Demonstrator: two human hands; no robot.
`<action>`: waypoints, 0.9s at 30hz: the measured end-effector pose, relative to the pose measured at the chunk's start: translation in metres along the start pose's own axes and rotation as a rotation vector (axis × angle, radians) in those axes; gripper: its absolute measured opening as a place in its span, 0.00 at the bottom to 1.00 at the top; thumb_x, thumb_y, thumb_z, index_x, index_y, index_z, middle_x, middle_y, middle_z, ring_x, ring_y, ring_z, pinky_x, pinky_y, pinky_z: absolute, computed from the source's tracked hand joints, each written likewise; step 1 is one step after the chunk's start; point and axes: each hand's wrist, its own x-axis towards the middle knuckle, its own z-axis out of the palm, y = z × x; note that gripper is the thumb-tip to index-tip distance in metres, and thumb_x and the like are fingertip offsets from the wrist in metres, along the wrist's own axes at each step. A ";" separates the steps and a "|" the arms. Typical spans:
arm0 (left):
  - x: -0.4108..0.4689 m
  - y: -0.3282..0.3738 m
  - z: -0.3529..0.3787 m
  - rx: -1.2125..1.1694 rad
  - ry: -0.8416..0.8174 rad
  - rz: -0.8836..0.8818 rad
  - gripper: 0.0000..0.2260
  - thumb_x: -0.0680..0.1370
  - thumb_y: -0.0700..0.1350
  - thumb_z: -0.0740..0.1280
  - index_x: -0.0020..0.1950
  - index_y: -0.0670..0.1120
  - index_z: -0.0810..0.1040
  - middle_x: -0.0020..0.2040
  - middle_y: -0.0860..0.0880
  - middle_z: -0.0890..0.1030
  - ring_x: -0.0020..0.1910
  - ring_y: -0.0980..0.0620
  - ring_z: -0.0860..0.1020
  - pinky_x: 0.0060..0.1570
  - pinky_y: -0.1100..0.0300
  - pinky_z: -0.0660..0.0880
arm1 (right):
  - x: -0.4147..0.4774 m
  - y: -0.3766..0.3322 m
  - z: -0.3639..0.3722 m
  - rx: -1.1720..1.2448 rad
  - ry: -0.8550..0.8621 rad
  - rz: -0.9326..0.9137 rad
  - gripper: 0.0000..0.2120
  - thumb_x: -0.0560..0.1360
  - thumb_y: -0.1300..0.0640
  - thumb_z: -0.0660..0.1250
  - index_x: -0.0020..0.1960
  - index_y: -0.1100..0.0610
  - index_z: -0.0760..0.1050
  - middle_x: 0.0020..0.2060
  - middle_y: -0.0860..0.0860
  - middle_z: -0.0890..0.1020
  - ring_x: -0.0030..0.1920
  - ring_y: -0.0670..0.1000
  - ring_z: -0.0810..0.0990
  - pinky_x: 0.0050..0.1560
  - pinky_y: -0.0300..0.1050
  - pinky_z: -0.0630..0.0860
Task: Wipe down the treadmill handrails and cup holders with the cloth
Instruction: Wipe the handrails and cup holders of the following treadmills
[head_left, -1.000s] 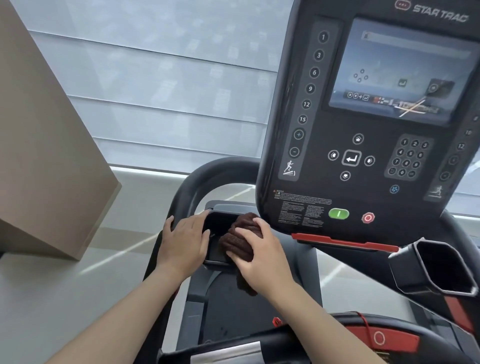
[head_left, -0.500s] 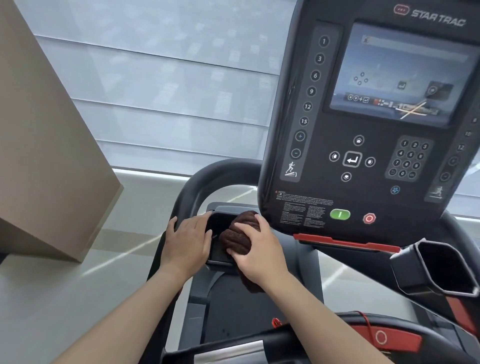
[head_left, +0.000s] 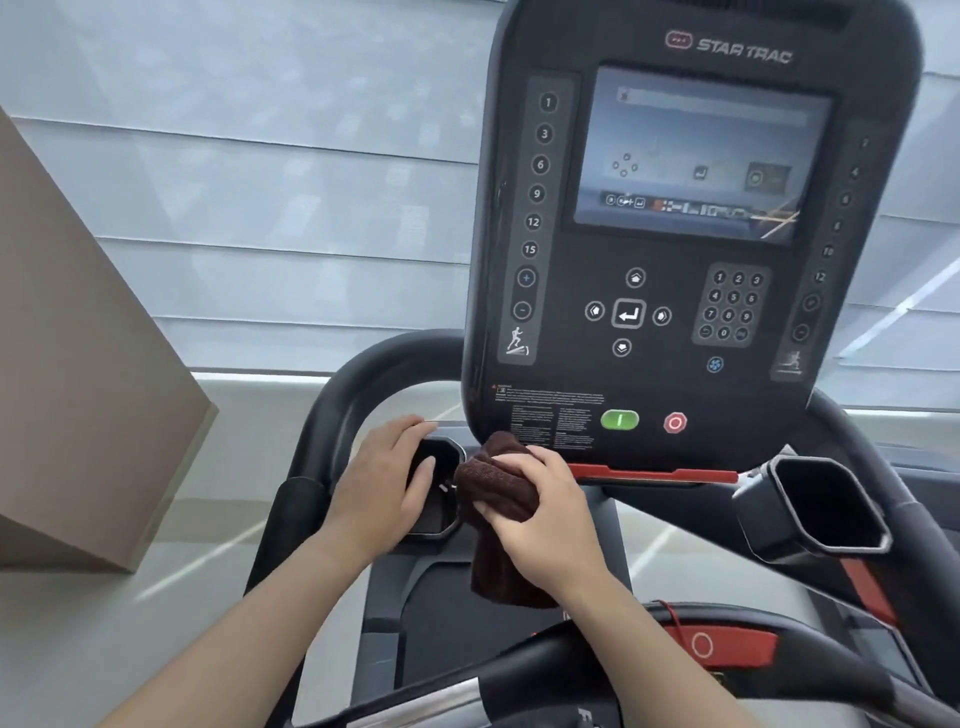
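My right hand (head_left: 540, 514) grips a dark brown cloth (head_left: 496, 486), bunched against the right rim of the left cup holder (head_left: 434, 519); a loose tail of cloth hangs down below my hand. My left hand (head_left: 382, 491) rests flat over the left side of that cup holder, fingers reaching across its rim. The black left handrail (head_left: 337, 410) curves up behind my left hand. The right cup holder (head_left: 826, 509) stands empty at the right. A front handrail (head_left: 519, 670) with a silver grip crosses the bottom.
The Star Trac console (head_left: 685, 234) with screen, keypad, green and red buttons hangs just above my hands. A red safety bar (head_left: 649, 474) runs under it. A beige box-like block (head_left: 78, 389) stands at the left. Window blinds (head_left: 260, 182) fill the back.
My right hand has pulled the cloth up out of the cup holder to its right rim, and the cloth's tail now hangs free. The left hand stays on the holder.
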 end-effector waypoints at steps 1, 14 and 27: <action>0.004 0.009 0.004 -0.019 -0.004 0.012 0.16 0.77 0.43 0.63 0.65 0.45 0.71 0.64 0.47 0.73 0.65 0.49 0.68 0.67 0.57 0.63 | -0.002 0.003 -0.011 0.005 0.038 -0.003 0.16 0.66 0.53 0.75 0.52 0.43 0.78 0.57 0.41 0.74 0.55 0.27 0.67 0.54 0.19 0.59; 0.049 0.175 0.097 -0.045 -0.135 0.353 0.17 0.74 0.41 0.66 0.63 0.46 0.73 0.62 0.50 0.75 0.62 0.51 0.71 0.63 0.62 0.65 | -0.025 0.094 -0.186 -0.043 0.413 0.113 0.19 0.65 0.55 0.76 0.54 0.43 0.78 0.56 0.42 0.75 0.57 0.36 0.72 0.58 0.22 0.60; 0.073 0.316 0.237 -0.117 -0.319 0.264 0.18 0.77 0.49 0.60 0.67 0.52 0.67 0.66 0.57 0.69 0.65 0.57 0.65 0.62 0.63 0.65 | 0.004 0.229 -0.322 -0.198 0.339 0.151 0.18 0.67 0.52 0.74 0.55 0.43 0.77 0.59 0.43 0.73 0.58 0.43 0.73 0.57 0.31 0.64</action>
